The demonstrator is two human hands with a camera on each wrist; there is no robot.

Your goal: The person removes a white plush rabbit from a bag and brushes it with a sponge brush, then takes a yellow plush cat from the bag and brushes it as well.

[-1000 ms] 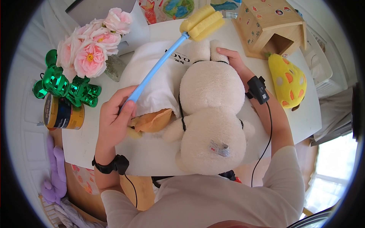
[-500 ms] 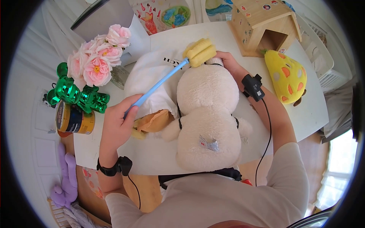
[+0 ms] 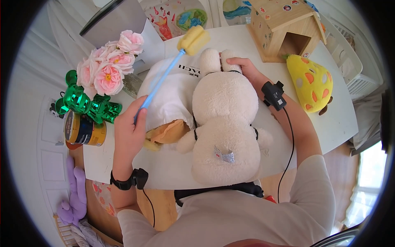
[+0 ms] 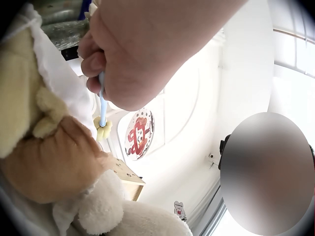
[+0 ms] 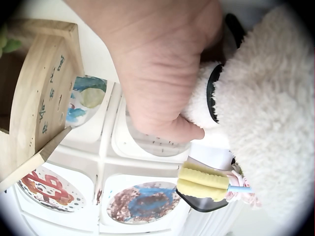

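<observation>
In the head view my left hand (image 3: pixel 129 129) grips the blue handle of a sponge brush (image 3: pixel 161 80) with a yellow sponge head (image 3: pixel 194 40). The brush slants up over a white cloth bag (image 3: pixel 164 101) with dark lettering. A cream plush toy (image 3: pixel 226 96) with black straps lies on the table, its tag showing near the lower end. My right hand (image 3: pixel 249 71) holds one of its ears (image 3: pixel 230 62), thumb across it. In the right wrist view the sponge head (image 5: pixel 203 182) shows beyond the right hand (image 5: pixel 157 83), apart from the plush.
A tan and pale yellow plush thing (image 3: pixel 168 132) pokes out of the bag. Left stand pink roses (image 3: pixel 109 70), a shiny green bear figure (image 3: pixel 80 99) and a yellow tub (image 3: pixel 94 133). Right are a wooden house (image 3: pixel 284 35) and a yellow plush (image 3: pixel 309 84).
The sponge head first came down over the plush's ears, then swung up and left, away from them. My right hand stays at the ear. The head view has shifted slightly.
</observation>
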